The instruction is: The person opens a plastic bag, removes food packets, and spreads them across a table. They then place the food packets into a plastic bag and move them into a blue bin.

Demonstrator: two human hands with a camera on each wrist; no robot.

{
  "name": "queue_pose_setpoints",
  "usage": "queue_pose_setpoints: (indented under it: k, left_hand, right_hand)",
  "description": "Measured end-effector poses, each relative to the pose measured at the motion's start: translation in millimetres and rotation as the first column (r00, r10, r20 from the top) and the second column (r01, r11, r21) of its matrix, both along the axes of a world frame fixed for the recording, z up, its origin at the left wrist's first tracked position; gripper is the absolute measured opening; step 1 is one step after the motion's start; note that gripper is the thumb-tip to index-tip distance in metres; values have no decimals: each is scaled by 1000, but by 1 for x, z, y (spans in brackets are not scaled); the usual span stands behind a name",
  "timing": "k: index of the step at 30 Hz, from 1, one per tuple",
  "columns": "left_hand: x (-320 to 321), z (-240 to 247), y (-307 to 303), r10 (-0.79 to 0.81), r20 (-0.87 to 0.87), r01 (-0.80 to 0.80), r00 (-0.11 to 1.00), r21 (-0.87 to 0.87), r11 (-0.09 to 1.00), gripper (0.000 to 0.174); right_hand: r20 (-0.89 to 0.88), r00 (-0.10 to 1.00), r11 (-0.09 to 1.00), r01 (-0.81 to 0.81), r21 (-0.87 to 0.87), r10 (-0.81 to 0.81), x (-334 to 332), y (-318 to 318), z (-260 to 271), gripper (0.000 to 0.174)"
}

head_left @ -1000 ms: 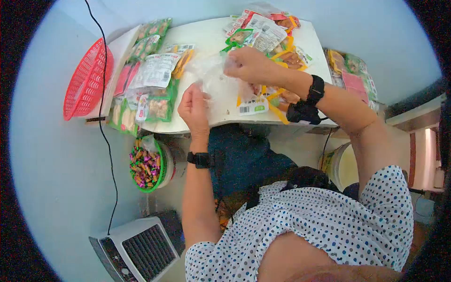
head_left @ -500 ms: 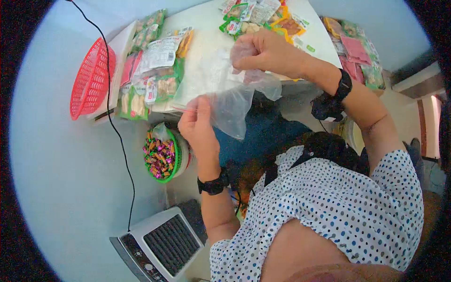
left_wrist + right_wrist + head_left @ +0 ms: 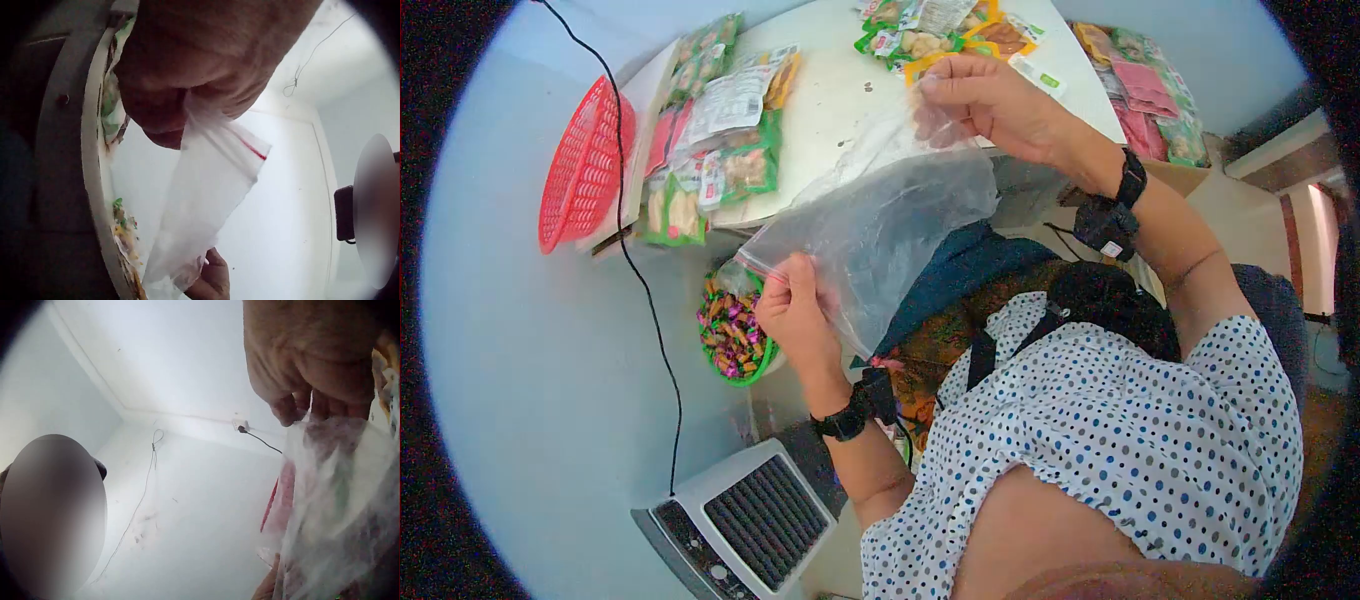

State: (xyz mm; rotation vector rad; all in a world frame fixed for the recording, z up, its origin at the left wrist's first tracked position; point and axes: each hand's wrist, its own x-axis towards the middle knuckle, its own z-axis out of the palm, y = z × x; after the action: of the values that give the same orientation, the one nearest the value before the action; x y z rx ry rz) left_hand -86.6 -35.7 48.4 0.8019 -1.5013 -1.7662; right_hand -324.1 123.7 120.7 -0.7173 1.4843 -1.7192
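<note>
A clear plastic zip bag (image 3: pixel 890 225) is stretched between both hands, above the near edge of the table. My left hand (image 3: pixel 798 318) pinches the bag's lower left corner between thumb and fingers. At the upper right, my right hand (image 3: pixel 1005 110) grips the other end, its fingers seen partly through the film. In the left wrist view, a short red line marks the edge of the bag (image 3: pixel 206 181) beside the left hand (image 3: pixel 206 69). The right wrist view has the crumpled film (image 3: pixel 337 506) hanging below the right hand (image 3: pixel 312 362).
Sealed food packets (image 3: pixel 735 110) are piled at the table's left, and more packets (image 3: pixel 930 35) lie at the back. A red basket (image 3: pixel 585 165) stands far left. Below are a green-rimmed basket of wrapped sweets (image 3: pixel 735 335) and a white appliance (image 3: pixel 740 520). Other packets (image 3: pixel 1145 90) fill a box at right.
The bag, bunched over the table a second ago, is now spread wide and nearer the body. My left hand has moved down, my right hand up and rightward, so they are farther apart.
</note>
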Motion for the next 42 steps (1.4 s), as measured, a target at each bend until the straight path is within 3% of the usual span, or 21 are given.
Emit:
queue_pose_setpoints:
  k: [2, 5, 8, 10, 13, 15, 17, 18, 21, 24, 27, 30, 34, 37, 40, 42]
  left_hand:
    - [0, -3, 4, 19, 39, -17, 999, -58, 998, 20]
    - [1, -2, 11, 61, 134, -41, 989, -149, 988, 20]
    - [2, -8, 12, 116, 12, -116, 993, -14, 993, 18]
    - [2, -1, 12, 164, -18, -164, 986, -11, 986, 18]
    - [-2, 21, 19, 212, 11, -211, 977, -46, 976, 19]
    - [-3, 22, 17, 245, 6, -244, 970, -55, 968, 19]
    - [-3, 10, 9, 277, -51, -279, 959, -43, 959, 20]
    - [-2, 10, 8, 289, 4, -288, 957, -29, 957, 18]
    - [9, 10, 5, 138, 42, -140, 990, 37, 990, 20]
    - [3, 16, 11, 149, -212, -80, 966, 303, 950, 22]
    - [14, 4, 2, -48, -175, 104, 983, 328, 939, 21]
    - [11, -1, 1, -1, -131, 43, 991, 314, 948, 19]
    - [8, 24, -5, 118, -157, -84, 981, 207, 975, 15]
    - [3, 61, -10, 214, -170, -212, 962, 29, 977, 14]
    - [-8, 98, -8, 406, -195, -438, 893, -163, 884, 15]
    - [-16, 116, -1, 495, -169, -521, 852, -352, 777, 16]
  right_hand:
    - [-2, 1000, 999, 31, -29, -31, -1, 1, 1, 18]
    - [-149, 979, 990, 137, -37, -141, -1, 3, -12, 22]
    - [42, 998, 999, 51, -16, -50, 13, 6, -24, 30]
    - [10, 996, 994, -90, 62, 89, 19, 15, -32, 33]
    - [-65, 976, 962, -191, 197, 207, 19, 30, -29, 26]
    - [14, 978, 957, -208, 200, 210, 17, 35, -31, 20]
    - [34, 995, 978, -95, 185, 91, 20, 38, -30, 15]
    - [9, 998, 982, -62, 178, 61, 18, 38, -34, 14]
    - [-9, 1000, 989, 11, 150, -10, 17, 38, -35, 12]
    - [19, 996, 991, 88, 103, -90, 19, 34, -30, 10]
    - [-39, 982, 980, 186, 75, -184, 18, 28, -31, 9]
    - [-69, 979, 973, 198, 118, -191, 18, 24, -28, 9]
    - [-66, 989, 975, 142, 168, -133, 17, 19, -21, 13]
    - [-366, 904, 956, 276, 99, -223, 14, 10, -27, 18]
    - [-611, 736, 931, 364, -5, -291, 15, 4, -22, 20]
    - [-580, 786, 954, 296, 46, -216, 19, -1, -9, 20]
